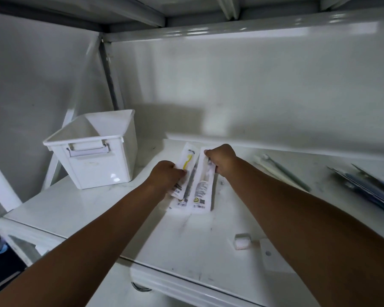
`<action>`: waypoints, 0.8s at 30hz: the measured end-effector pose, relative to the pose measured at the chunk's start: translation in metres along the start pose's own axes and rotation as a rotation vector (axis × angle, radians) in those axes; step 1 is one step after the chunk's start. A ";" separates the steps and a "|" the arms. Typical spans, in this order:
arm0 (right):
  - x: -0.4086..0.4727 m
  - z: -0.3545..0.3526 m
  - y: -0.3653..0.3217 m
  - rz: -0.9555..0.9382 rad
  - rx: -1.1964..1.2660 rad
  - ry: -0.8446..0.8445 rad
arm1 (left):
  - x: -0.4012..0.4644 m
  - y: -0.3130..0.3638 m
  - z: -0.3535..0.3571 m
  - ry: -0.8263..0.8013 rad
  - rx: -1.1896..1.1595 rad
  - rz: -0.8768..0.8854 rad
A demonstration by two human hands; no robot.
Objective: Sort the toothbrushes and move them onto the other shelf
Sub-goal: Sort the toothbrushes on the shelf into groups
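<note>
**Packets being aligned on the shelf**

Left hand (166,173) pinches the yellow toothbrush packet (185,165); right hand (222,159) grasps the top of the neighbouring packet (203,187). Both packets lie side by side mid-shelf (75,207), toward its back edge. Judged step: sorting, squaring the pair. Next move calls for a joint lift. White bin (98,158), back-left corner: nothing visible in the part of its interior shown. Loose toothbrushes (282,171) lie toward the right edge.

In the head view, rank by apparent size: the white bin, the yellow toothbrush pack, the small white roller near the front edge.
1. white bin, clearly largest.
2. yellow toothbrush pack, partly covered by the left hand.
3. small white roller, smallest though nearest the camera.
</note>
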State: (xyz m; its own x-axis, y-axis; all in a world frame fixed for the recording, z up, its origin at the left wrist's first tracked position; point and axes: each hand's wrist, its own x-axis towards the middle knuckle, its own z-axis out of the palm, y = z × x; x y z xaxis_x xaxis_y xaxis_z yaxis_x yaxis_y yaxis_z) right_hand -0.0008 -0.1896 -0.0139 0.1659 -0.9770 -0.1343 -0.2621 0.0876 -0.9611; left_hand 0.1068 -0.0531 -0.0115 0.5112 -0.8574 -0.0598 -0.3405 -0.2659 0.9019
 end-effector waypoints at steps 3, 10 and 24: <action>-0.004 0.003 0.002 -0.003 -0.073 -0.009 | 0.005 -0.007 -0.006 0.079 0.232 0.034; -0.015 0.011 -0.003 -0.120 -0.513 0.019 | 0.011 -0.028 -0.010 0.077 0.541 0.037; -0.073 -0.124 -0.029 -0.235 -0.784 -0.486 | -0.079 0.048 0.045 -0.445 0.463 0.465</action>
State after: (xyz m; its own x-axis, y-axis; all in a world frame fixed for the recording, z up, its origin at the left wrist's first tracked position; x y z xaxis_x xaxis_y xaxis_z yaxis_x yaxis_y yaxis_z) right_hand -0.1229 -0.1451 0.0536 0.6265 -0.7494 -0.2140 -0.7054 -0.4285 -0.5646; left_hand 0.0148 -0.0173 0.0170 -0.0947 -0.9952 0.0256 -0.7853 0.0905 0.6125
